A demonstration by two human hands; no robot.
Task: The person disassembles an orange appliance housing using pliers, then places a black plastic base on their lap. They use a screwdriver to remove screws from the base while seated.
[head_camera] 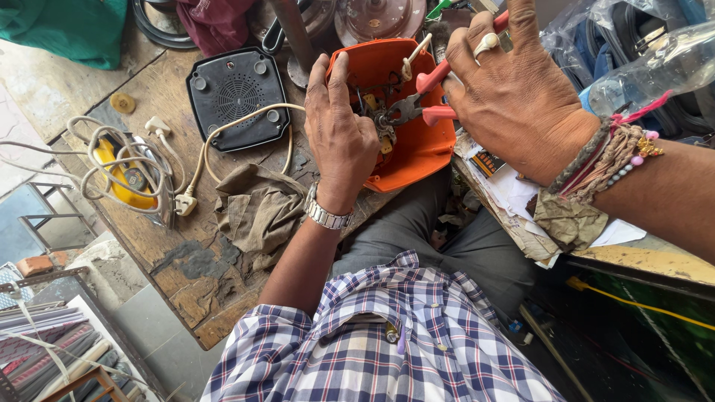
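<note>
Your left hand [339,134] clasps the orange housing's [417,141] rim; your right hand [514,89] squeezes red-handled pliers [417,108], their tips inside beside the left fingers.

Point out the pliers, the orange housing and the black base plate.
pliers [436,113], head view, on the lower red handle.
orange housing [421,149], head view, on its bare inner wall near the right side.
black base plate [234,93], head view, on the round vent grille at its middle.
</note>
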